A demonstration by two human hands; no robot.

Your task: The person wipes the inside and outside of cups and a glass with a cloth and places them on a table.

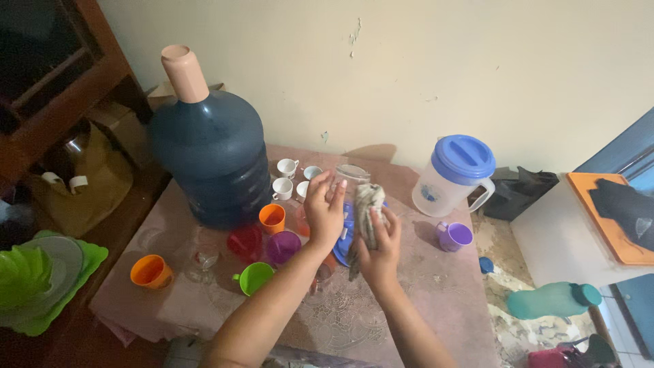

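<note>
1. Left hand (324, 208): nearest the camera along with its forearm, rising from the bottom edge. Fingers lightly curled and wrapped around the near side of a clear glass (349, 178); the palm faces right.
2. Right hand (377, 247): just right of the glass and a little lower. Closed in a fist around a bunched striped cloth (366, 211), whose top end points up toward the glass.
3. Glass: held above the middle of the table (436, 293), long axis roughly upright with a slight tilt; how the cloth meets it cannot be told. Both hands touch or nearly touch it; the left one carries it.
4. Blue plate (344, 238): directly under the glass, partly hidden by the hands.
5. Coloured cups (272, 218): left of the glass, close-packed in orange, red, purple and green; little room on that side.
6. Small white cups (285, 178): behind and left of the glass.
7. Large water bottle (208, 153): far left of the glass, upright.
8. Pitcher (453, 177) with blue lid: right of the glass, well apart; a purple mug (455, 236) stands in front of it.
9. Open tabletop: right and near side of the glass, toward the table's edge.
</note>
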